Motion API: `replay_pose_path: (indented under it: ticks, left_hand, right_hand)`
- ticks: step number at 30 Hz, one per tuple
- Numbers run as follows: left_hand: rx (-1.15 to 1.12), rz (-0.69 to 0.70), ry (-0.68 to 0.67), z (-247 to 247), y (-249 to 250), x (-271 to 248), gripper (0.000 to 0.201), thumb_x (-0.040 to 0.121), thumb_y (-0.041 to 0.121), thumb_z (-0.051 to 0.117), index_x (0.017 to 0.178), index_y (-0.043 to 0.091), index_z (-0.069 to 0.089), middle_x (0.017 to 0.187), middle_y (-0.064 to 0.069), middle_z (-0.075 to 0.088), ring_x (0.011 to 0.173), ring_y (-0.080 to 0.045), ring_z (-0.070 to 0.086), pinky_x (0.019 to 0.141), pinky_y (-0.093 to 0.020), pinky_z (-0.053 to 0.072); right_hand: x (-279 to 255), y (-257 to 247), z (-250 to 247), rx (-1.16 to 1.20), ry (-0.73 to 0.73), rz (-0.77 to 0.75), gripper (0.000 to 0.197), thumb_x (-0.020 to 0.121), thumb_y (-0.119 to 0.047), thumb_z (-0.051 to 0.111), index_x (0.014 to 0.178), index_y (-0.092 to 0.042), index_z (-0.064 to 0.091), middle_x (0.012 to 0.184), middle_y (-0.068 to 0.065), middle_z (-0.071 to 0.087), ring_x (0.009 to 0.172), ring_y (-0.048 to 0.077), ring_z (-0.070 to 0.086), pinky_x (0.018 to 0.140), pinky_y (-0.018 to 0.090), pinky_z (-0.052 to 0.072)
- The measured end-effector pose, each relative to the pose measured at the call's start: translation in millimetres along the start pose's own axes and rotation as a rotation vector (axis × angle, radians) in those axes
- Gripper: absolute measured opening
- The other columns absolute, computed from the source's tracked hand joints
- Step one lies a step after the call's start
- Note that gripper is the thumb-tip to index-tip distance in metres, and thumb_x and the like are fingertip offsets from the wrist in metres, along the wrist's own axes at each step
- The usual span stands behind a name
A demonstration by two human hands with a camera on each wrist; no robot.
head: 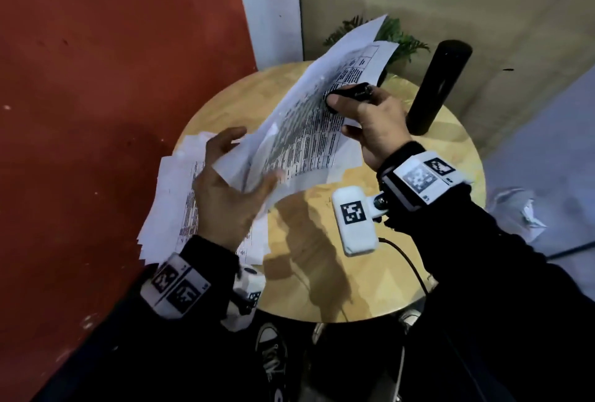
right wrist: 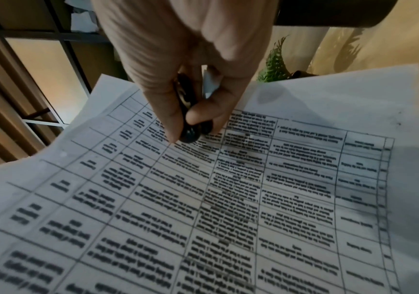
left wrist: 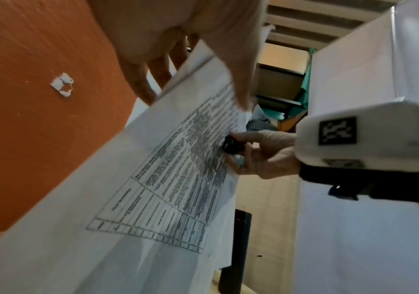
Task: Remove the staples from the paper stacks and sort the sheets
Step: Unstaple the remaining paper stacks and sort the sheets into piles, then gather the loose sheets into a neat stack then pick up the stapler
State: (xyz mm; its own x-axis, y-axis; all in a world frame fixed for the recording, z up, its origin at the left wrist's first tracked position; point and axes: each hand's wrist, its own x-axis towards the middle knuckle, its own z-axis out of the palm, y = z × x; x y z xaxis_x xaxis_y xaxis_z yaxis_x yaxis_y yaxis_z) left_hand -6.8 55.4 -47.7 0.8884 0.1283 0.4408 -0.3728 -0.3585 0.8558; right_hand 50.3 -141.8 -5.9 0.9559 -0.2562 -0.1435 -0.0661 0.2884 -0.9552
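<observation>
A stack of printed table sheets is lifted off the round wooden table and tilts up toward the far side. My left hand pinches its near lower corner, thumb on the printed face and fingers behind. My right hand grips a black staple remover against the sheets' right edge. In the right wrist view the staple remover sits between thumb and fingers on the printed sheets. No staple shows in any view.
A loose pile of printed sheets lies on the table's left side, overhanging the edge. A tall black cylinder stands at the right rear, with a green plant behind the lifted sheets. Crumpled paper lies on the floor at right.
</observation>
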Motion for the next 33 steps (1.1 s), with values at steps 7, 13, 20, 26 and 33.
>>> replay_pose_path:
  ticks: [7, 13, 20, 26, 33]
  left_hand:
    - [0.097, -0.046, 0.283, -53, -54, 87, 0.061, 0.069, 0.04, 0.078, 0.103, -0.008, 0.061, 0.1, -0.012, 0.065, 0.09, -0.013, 0.056, 0.076, -0.026, 0.049]
    - [0.689, -0.351, -0.066, -115, -151, 123, 0.056, 0.08, 0.027, 0.072, 0.117, -0.011, 0.054, 0.115, -0.036, 0.058, 0.105, -0.044, 0.058, 0.088, -0.052, 0.045]
    - [0.898, -0.526, -0.269, -96, -221, 124, 0.047, 0.089, 0.016, 0.063, 0.127, -0.007, 0.048, 0.124, -0.034, 0.053, 0.112, -0.049, 0.053, 0.092, -0.05, 0.042]
    - [0.944, -0.651, -0.309, -65, -245, 111, 0.108, 0.075, 0.047, 0.073, 0.149, 0.004, 0.007, 0.154, -0.023, 0.014, 0.141, -0.041, 0.014, 0.112, -0.055, 0.018]
    - [1.051, -0.602, -1.065, 7, -223, 35, 0.103, 0.076, 0.059, 0.067, 0.151, 0.015, 0.013, 0.157, -0.017, 0.011, 0.143, -0.035, 0.016, 0.116, -0.044, 0.019]
  right_hand:
    - [1, 0, -19, -0.205, -0.089, 0.007, 0.017, 0.079, -0.013, 0.071, 0.078, -0.022, 0.056, 0.072, -0.01, 0.064, 0.072, 0.001, 0.062, 0.05, 0.013, 0.041]
    - [-1, 40, -81, -0.519, -0.02, 0.258, 0.018, 0.073, -0.011, 0.076, 0.077, -0.014, 0.058, 0.085, 0.005, 0.063, 0.088, 0.021, 0.059, 0.07, 0.032, 0.039]
    - [-21, 63, -133, -0.668, -0.196, 0.715, 0.022, 0.089, -0.033, 0.06, 0.083, -0.012, 0.06, 0.085, 0.006, 0.062, 0.079, 0.017, 0.061, 0.06, 0.025, 0.038]
    - [-9, 76, -151, -0.53, -0.011, 0.691, 0.018, 0.091, -0.027, 0.058, 0.08, -0.014, 0.053, 0.084, 0.004, 0.055, 0.078, 0.017, 0.062, 0.04, 0.017, 0.037]
    - [23, 105, -113, -0.844, -0.133, 0.585, 0.028, 0.084, -0.03, 0.07, 0.074, -0.007, 0.058, 0.081, 0.012, 0.059, 0.067, 0.019, 0.054, 0.051, 0.025, 0.039]
